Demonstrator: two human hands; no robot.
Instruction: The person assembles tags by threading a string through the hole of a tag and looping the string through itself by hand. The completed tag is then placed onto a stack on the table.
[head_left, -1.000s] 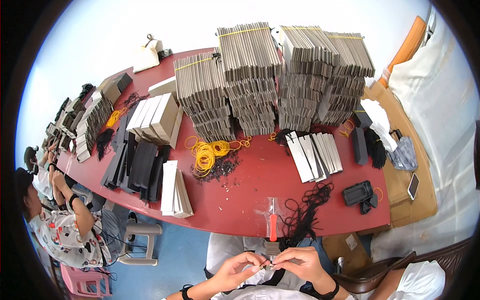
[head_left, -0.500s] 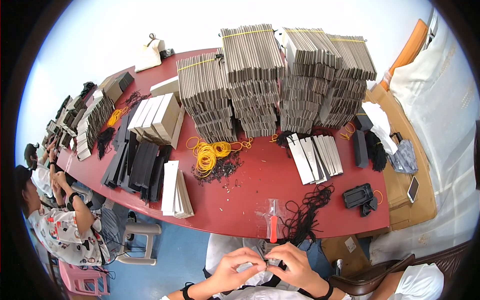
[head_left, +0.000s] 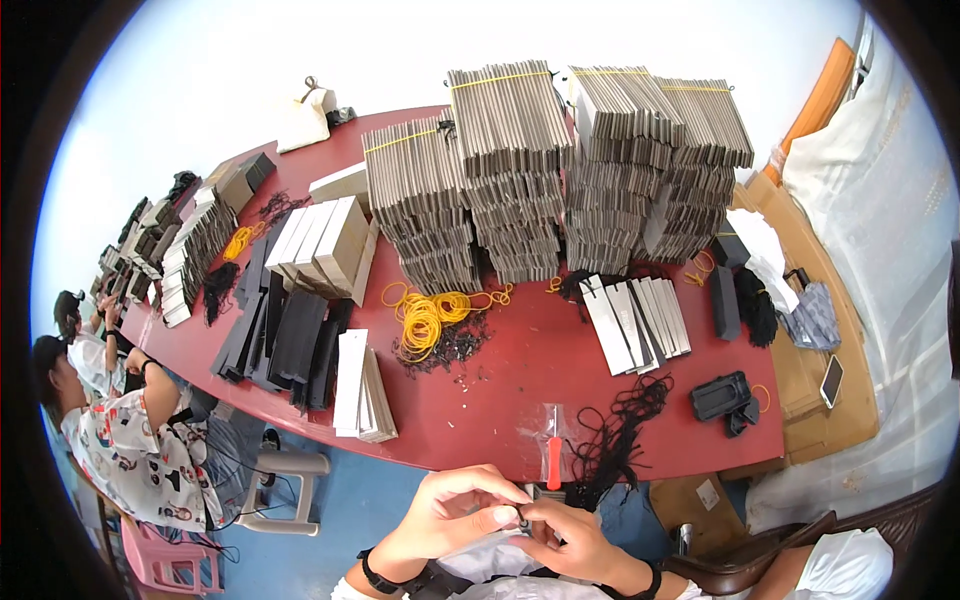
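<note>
Just in front of the table's near edge, my left hand (head_left: 450,515) and my right hand (head_left: 572,545) meet over my lap. Their thumbs and fingers pinch together at a small dark piece (head_left: 523,518); it is too small and too covered to name. A red-handled tool (head_left: 554,465) lies at the table edge just beyond my fingers, on clear plastic film. To its right, a tangle of black cords (head_left: 612,440) hangs partly over the edge.
Tall stacks of grey boards (head_left: 515,130) stand on the red table (head_left: 500,400). Around them are yellow bands (head_left: 425,320), white strips (head_left: 362,390), black strips (head_left: 295,345) and a black tray (head_left: 718,397). A phone (head_left: 831,381) lies on cardboard at right. Two people sit at left.
My hands have moved slightly left, and my left hand is raised and turned more, with the small dark piece showing between the fingers. The whole view has shifted a little.
</note>
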